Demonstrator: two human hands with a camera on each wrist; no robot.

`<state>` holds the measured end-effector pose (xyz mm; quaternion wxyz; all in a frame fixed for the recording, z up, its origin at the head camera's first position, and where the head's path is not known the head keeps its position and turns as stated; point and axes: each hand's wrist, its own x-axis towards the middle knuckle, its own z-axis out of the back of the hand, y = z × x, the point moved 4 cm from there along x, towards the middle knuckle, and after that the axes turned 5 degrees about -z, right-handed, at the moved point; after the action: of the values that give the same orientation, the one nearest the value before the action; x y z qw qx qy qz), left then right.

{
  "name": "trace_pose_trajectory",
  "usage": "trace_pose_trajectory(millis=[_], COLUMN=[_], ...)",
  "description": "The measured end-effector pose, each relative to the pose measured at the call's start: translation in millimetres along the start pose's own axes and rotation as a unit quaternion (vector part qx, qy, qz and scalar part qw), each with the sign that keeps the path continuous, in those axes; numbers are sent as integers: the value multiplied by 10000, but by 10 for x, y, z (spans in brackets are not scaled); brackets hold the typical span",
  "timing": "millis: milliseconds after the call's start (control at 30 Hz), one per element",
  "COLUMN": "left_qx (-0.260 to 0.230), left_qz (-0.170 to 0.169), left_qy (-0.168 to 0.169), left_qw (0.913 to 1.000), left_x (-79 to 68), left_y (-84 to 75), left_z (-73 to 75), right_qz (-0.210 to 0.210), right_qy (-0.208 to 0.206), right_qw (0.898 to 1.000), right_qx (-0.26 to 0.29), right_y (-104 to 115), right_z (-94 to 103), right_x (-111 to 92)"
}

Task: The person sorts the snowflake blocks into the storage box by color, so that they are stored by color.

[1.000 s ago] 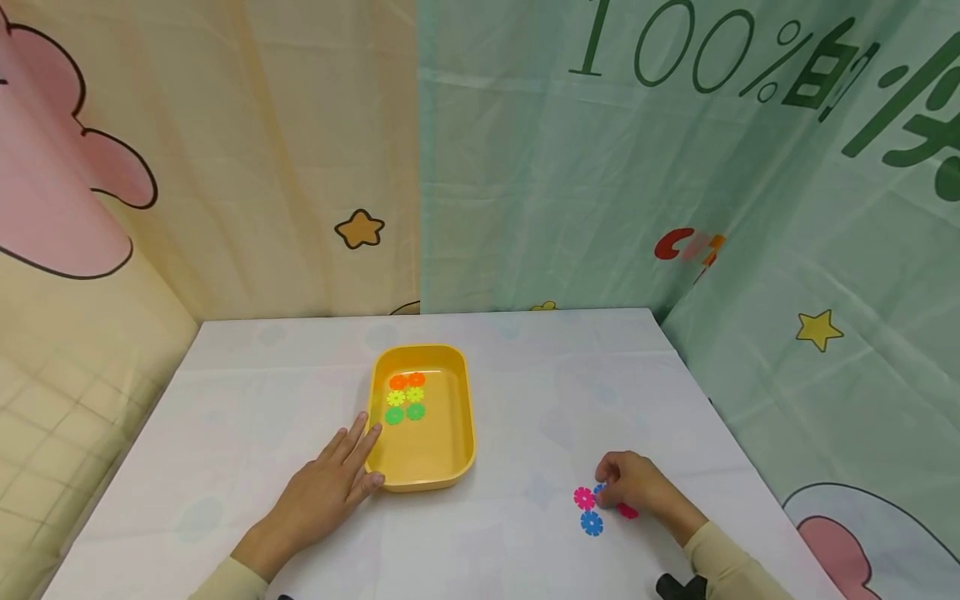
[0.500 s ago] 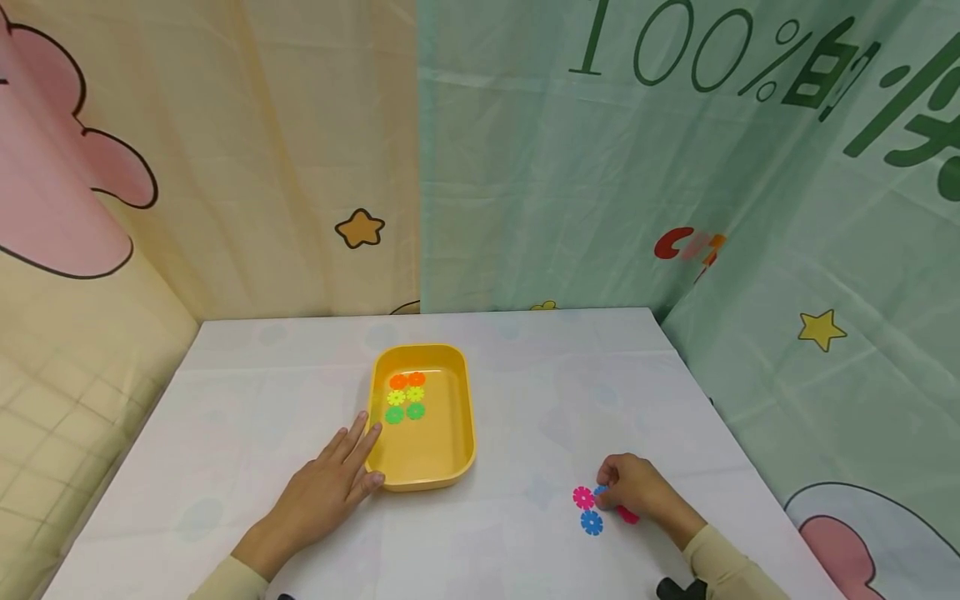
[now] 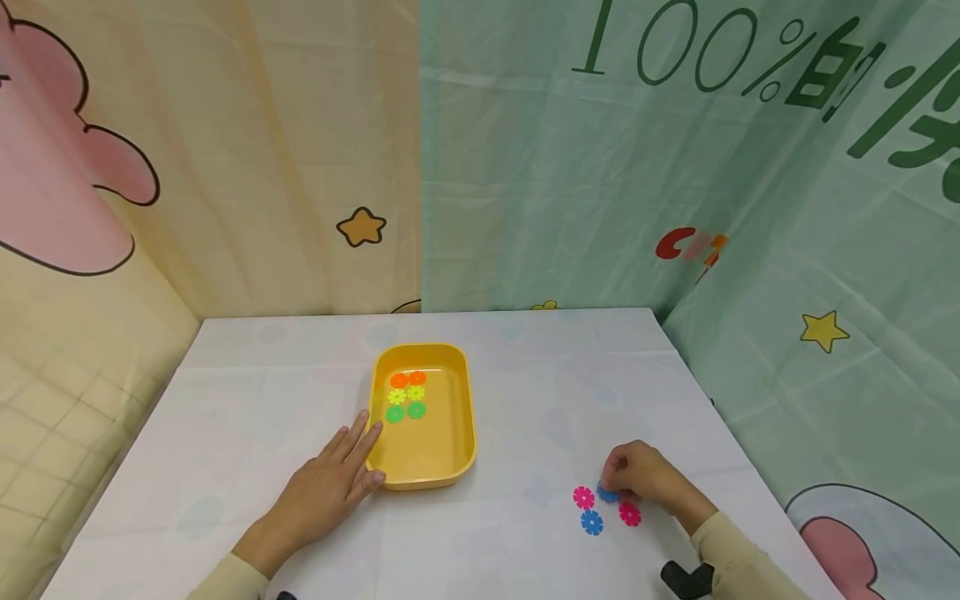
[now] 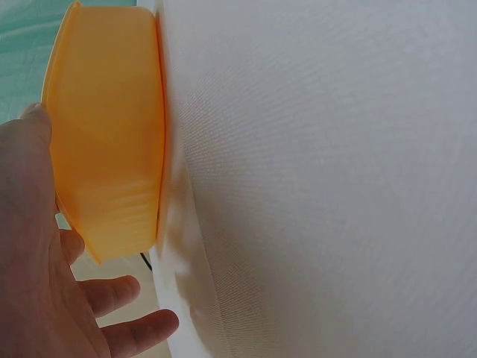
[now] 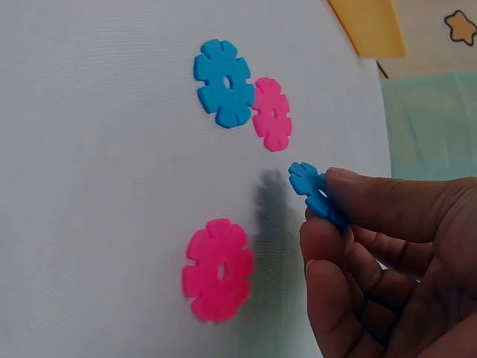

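Note:
My right hand [image 3: 649, 477] pinches a blue flower-shaped disc [image 5: 317, 195] between thumb and index finger, just above the table in the right wrist view. Below it on the white cloth lie a second blue disc [image 3: 592, 522] and two pink discs, one on the left [image 3: 583, 497] and one on the right [image 3: 630, 514]. My left hand [image 3: 318, 497] touches the left rim of a yellow tray [image 3: 423, 454], fingers extended. Inside that tray, two orange discs [image 3: 399, 381], two yellow ones [image 3: 397, 397] and two green ones [image 3: 395, 413] form paired rows.
A white cloth covers the table [image 3: 510, 375]. Printed curtains [image 3: 525, 183] stand along its back and sides. A black object [image 3: 686, 581] sits at the right wrist, by the sleeve.
My right hand has risen slightly with the blue disc, moving off the right pink disc, which now shows fully. The left hand and the tray have stayed in place.

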<state>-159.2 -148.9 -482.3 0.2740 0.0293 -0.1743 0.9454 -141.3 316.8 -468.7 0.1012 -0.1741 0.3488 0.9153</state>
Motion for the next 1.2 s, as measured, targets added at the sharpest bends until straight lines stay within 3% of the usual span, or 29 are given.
trace_pose_trajectory(millis=[467,933,1200], left_qx=[2,0,0], left_qz=[-39,-66,-79], left_qy=[-25,-68,-72], left_qw=[10000,10000,9999], left_x=[0,-2,1], left_y=[-8,-15,-14], left_z=[10,33,38], right_qz=[-146,-123,-25], right_qy=[22,103,-22], right_qw=[9969,9815,9755], right_qx=[778,1907,2199], right_y=[180,371,470], right_z=[193,330,401], right_x=[158,291,396])
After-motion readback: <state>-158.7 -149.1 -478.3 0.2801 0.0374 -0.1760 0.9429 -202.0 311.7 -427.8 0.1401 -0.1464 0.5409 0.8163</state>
